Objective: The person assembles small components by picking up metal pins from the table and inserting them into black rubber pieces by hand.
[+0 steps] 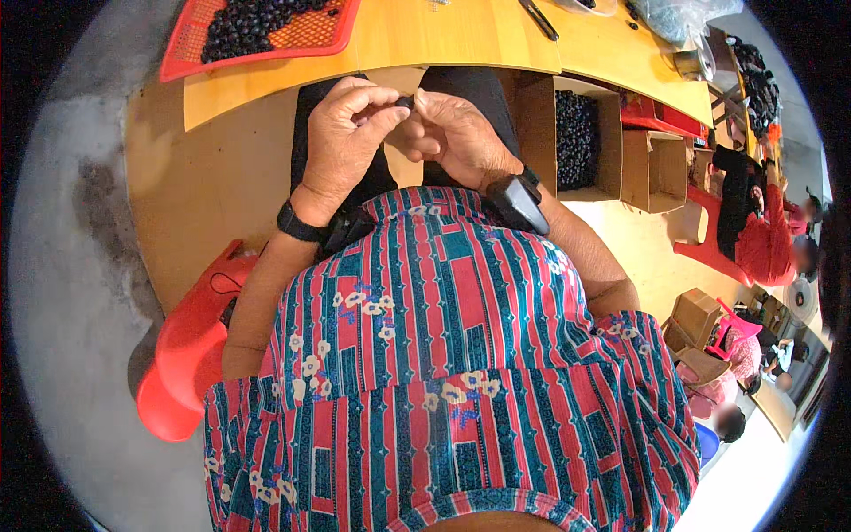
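Above my lap, just off the table's near edge, my two hands meet over a small black part [405,102]. My left hand [352,120] pinches it between thumb and forefinger. From the other side my right hand [450,129] closes its thumb and fingertips at the same part, its other fingers curled. Most of the piece is covered by fingertips, so its exact kind cannot be made out. A red plastic basket [344,31] on the table at the far left holds many small, round black parts [239,27].
The yellow table [425,44] curves across ahead. Right of my lap stand a cardboard box [608,133] full of small dark parts and another open box [656,168]. A pen-like black tool [539,19] and a tape roll [694,64] lie on the table. Other people sit at the right.
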The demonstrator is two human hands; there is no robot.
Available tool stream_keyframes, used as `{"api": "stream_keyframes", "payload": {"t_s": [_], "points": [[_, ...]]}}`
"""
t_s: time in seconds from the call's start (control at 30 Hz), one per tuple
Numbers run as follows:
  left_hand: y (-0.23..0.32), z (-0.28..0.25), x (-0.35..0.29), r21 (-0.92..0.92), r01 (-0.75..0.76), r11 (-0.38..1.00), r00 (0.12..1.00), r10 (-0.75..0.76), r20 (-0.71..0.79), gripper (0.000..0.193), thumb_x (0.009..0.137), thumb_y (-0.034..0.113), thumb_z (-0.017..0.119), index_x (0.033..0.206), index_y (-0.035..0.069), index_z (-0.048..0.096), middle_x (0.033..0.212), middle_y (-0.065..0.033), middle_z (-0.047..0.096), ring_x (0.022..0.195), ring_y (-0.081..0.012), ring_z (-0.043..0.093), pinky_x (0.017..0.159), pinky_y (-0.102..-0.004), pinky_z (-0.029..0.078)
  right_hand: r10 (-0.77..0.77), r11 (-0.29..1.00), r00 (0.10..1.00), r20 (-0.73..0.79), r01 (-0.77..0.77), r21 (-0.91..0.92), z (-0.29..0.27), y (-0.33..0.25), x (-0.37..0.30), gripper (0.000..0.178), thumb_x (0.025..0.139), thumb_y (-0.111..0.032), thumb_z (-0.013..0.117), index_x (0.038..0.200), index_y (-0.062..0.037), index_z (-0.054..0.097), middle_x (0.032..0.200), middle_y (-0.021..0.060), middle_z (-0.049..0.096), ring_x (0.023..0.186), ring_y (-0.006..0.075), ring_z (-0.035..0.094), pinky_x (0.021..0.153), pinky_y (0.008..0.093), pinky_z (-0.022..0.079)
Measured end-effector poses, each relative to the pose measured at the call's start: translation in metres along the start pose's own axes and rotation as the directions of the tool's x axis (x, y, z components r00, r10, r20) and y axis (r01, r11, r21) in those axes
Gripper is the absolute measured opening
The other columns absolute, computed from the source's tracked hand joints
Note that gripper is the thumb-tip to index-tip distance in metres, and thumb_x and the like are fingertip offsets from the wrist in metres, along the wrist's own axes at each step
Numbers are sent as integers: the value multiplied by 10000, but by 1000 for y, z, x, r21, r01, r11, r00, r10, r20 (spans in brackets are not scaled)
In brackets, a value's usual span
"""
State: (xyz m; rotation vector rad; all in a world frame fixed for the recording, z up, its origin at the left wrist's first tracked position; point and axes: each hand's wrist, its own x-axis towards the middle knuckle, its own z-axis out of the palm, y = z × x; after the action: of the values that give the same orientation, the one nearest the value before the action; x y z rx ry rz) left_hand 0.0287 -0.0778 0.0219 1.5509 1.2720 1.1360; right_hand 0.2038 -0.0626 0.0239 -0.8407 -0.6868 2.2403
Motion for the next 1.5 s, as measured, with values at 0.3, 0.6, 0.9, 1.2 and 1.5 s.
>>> {"api": "stream_keyframes", "payload": {"t_s": [0.3, 0.6, 0.9, 1.2, 1.5], "points": [[-14, 13, 1, -285, 167, 944, 985, -170, 13, 145, 815, 118, 721, 879, 2, 660, 748, 16, 633, 676, -37, 538, 626, -193, 457, -293, 949, 927, -234, 253, -186, -7, 6, 11, 169, 883, -173, 647, 912, -6, 650, 683, 22, 604, 571, 86, 556, 495, 196, 435], [-13, 16, 2, -294, 192, 936, 981, -191, 35, 164, 828, 132, 710, 922, 3, 669, 765, 8, 642, 684, -39, 545, 626, -188, 455, -413, 857, 890, -196, 307, -413, -4, -2, 3, 139, 884, -98, 624, 937, 20, 676, 748, 50, 661, 628, 80, 606, 549, 183, 487], [-13, 17, -1, -390, 282, 876, 958, -275, 74, 186, 859, 144, 675, 948, -18, 657, 776, -16, 654, 712, -61, 594, 662, -208, 484, -440, 862, 886, -144, 371, -346, -1, 4, 4, 116, 893, -67, 604, 962, 3, 664, 745, -11, 601, 646, 48, 514, 589, 195, 437], [-12, 21, -1, -522, 352, 777, 932, -344, 117, 171, 877, 136, 653, 968, -9, 642, 814, -28, 648, 734, -80, 606, 691, -224, 515, -437, 868, 884, -167, 366, -334, -2, 5, 7, 104, 903, -73, 580, 932, 24, 607, 751, 51, 598, 662, 115, 588, 620, 259, 546], [-6, 16, 1, -527, 385, 758, 917, -380, 124, 177, 859, 139, 677, 955, -5, 642, 802, -16, 635, 728, -69, 594, 681, -213, 509, -382, 902, 907, -178, 325, -282, -13, 5, 13, 120, 891, -105, 615, 941, -4, 655, 679, 11, 602, 581, 61, 545, 506, 183, 442]]}}
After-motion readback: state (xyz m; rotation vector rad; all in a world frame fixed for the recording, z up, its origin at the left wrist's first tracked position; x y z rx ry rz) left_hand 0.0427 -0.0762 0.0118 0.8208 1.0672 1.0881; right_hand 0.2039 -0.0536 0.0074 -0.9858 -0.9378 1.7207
